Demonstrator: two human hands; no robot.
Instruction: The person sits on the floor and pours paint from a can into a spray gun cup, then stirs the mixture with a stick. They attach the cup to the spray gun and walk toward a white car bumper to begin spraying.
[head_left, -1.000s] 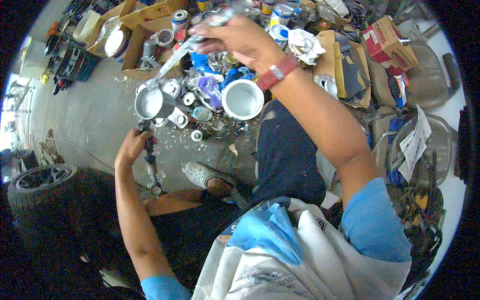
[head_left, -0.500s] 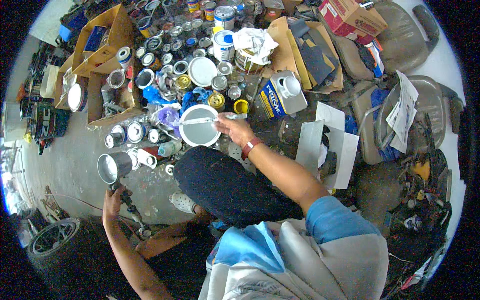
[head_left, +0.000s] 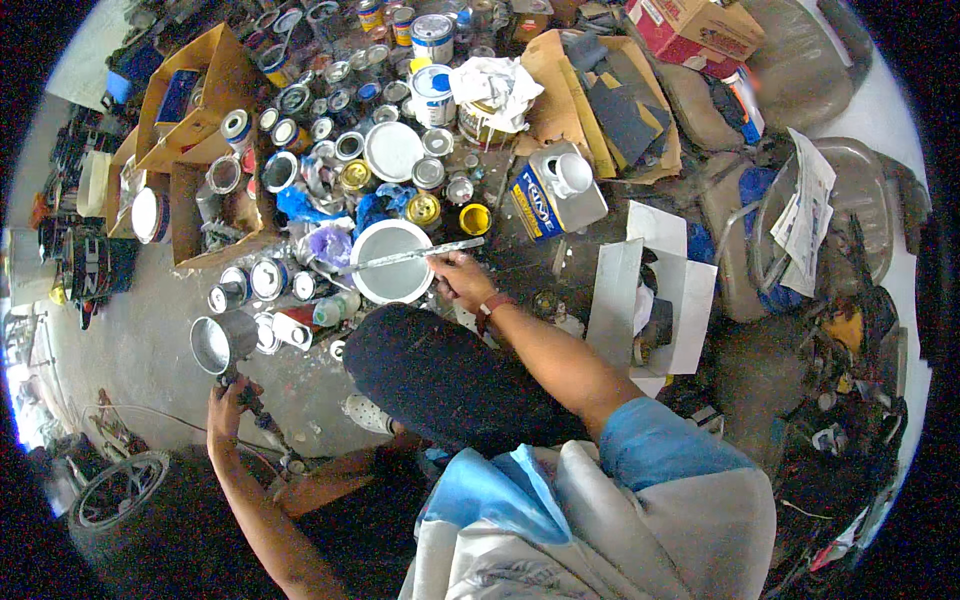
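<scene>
My left hand [head_left: 232, 402] is closed around a spray gun [head_left: 264, 420], with its round grey metal cup [head_left: 238, 332] upright and open at the top. Between the fingers of my right hand [head_left: 462, 282] is a flat, paint-smeared stir stick [head_left: 425, 252]. The stick lies slantwise across the mouth of a white round tub [head_left: 362, 288], its right end higher in view. Whether it touches the tub's rim I cannot tell. Pale grey-white shows inside the tub. Just beyond my right hand stands a small yellow-rimmed pot [head_left: 474, 219].
Many paint cans [head_left: 270, 278] and jars crowd the floor ahead, with a rectangular blue-and-yellow can [head_left: 538, 208] to the right. Cardboard boxes [head_left: 205, 95] stand far left. An open white box [head_left: 612, 300], chairs [head_left: 860, 210] with newspaper, and a tyre [head_left: 150, 530] at lower left surround me.
My right hand has come slightly nearer to me, and the stick slants more, its left end lower. My left hand still grips the spray gun. The whole view has shifted a little.
</scene>
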